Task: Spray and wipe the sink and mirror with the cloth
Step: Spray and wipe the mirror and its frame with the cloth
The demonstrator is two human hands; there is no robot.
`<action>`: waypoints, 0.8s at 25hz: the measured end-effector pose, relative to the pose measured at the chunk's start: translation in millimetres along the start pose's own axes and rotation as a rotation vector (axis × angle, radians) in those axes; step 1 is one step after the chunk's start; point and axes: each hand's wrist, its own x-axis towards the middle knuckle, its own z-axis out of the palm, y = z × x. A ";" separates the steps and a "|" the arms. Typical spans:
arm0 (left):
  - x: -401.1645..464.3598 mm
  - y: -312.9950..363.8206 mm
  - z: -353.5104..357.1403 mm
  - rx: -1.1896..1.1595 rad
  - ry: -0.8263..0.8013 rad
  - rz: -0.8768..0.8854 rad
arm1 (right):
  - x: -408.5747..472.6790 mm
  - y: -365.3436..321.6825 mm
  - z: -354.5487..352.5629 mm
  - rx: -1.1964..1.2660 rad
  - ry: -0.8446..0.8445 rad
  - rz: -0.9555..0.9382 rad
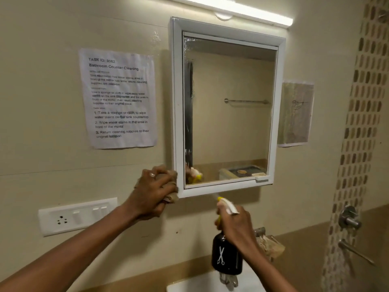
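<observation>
- The left hand [154, 191] is curled around a bunched brownish cloth [168, 186] and presses it against the lower left corner of the mirror frame, where the frame meets the wall; a ring shows on one finger.
- The right hand [235, 223] grips the neck and trigger head of a spray bottle [226, 256], fingers wrapped tight around it, just below the bottom edge of the mirror [229, 110].
- The bottle has a black body with a white scissors mark, and a white and yellow spray head whose nozzle points up toward the mirror's lower edge.
- The mirror is white-framed and hangs on the beige wall at centre; wet streaks and droplets show along its left side and top left corner. Its glass reflects a towel bar and the hand with the spray head.
- The sink [189, 286] shows only as a white rim at the near bottom edge, straight below the bottle; a metal tap [228, 280] is partly hidden behind the bottle's base.
- A printed task sheet [119, 98] is stuck to the wall left of the mirror, and a smaller paper [295, 113] hangs just right of it.
- A white switch panel [75, 216] with a socket sits on the wall lower left, behind the left forearm.
- A tube light [231, 9] glows above the mirror.
- Metal shower fittings [349, 220] are mounted on the mosaic tile strip at far right.
</observation>
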 end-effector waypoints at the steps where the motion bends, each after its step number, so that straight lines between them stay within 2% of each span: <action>1: 9.3 14.8 5.1 0.019 0.015 0.104 | 2.8 3.1 -7.9 -0.026 0.064 0.032; 3: 30.5 49.6 24.6 0.100 -0.019 0.295 | 7.1 9.0 -26.6 -0.045 0.115 0.065; 4: 42.1 62.9 36.0 0.147 -0.065 0.325 | 8.8 12.0 -36.4 -0.034 0.128 0.077; 7: 76.1 88.2 66.1 0.216 -0.189 0.280 | 11.5 26.8 -68.7 -0.023 0.186 0.096; 11: 113.0 116.6 103.7 0.290 -0.340 0.355 | 13.5 53.8 -112.9 -0.034 0.279 0.125; 15: 155.8 149.5 129.3 0.293 -0.366 0.358 | 19.8 76.2 -150.0 -0.037 0.341 0.132; 17: 180.2 168.3 139.8 0.384 -0.361 0.394 | 26.0 83.6 -164.3 -0.040 0.359 0.151; 20: 202.1 193.4 156.4 0.451 -0.446 0.417 | 40.8 81.5 -177.7 0.028 0.360 0.194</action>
